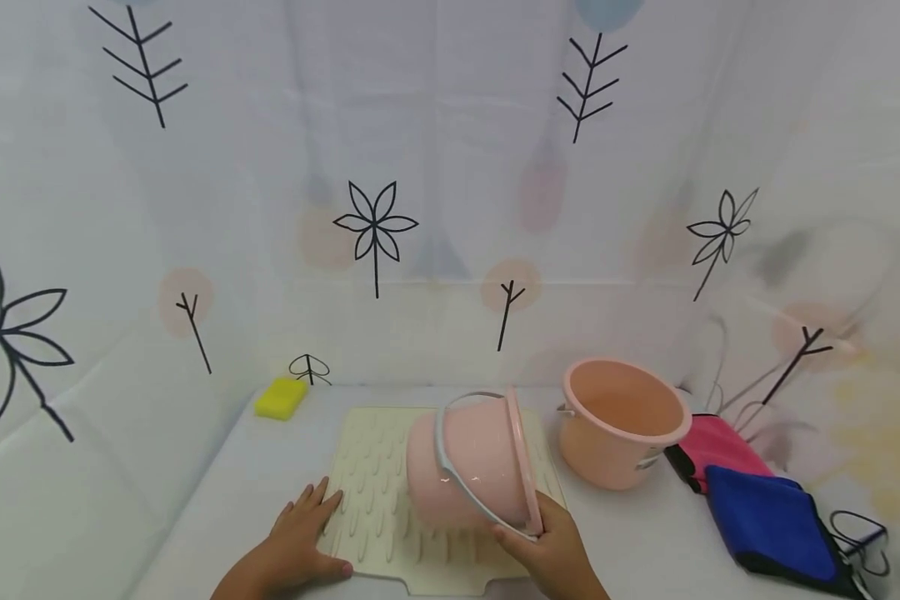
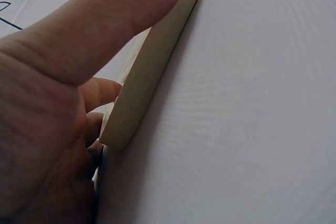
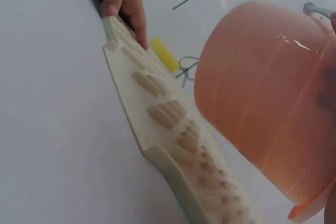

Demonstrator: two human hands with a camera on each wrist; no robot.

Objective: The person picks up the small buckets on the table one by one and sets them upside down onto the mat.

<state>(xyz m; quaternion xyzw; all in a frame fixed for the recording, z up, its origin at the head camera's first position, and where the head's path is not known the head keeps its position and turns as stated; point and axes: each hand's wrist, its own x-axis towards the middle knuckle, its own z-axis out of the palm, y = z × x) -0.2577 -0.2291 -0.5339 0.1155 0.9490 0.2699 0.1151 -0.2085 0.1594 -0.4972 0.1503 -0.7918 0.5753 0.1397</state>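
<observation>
A pink bucket [image 1: 465, 467] with a grey handle [image 1: 442, 454] is tipped on its side over a cream washboard [image 1: 375, 546], its mouth facing right. My right hand [image 1: 551, 546] grips the bucket by the lower part of its rim, the thumb by the handle's lower end. In the right wrist view the bucket [image 3: 262, 93] hangs above the ridged board [image 3: 123, 77]. My left hand [image 1: 296, 542] rests at the board's left edge with fingers spread. Up close in the left wrist view, the thumb [image 2: 131, 3] lies along the board's front edge [image 2: 142, 82].
A second, peach bucket [image 1: 607, 462] stands upright at the back right. Beside it lie a red cloth item [image 1: 723, 450] and a blue one [image 1: 772, 521], both with black edging. A yellow sponge [image 1: 281, 398] sits at the back left, near the patterned curtain [image 1: 435, 325].
</observation>
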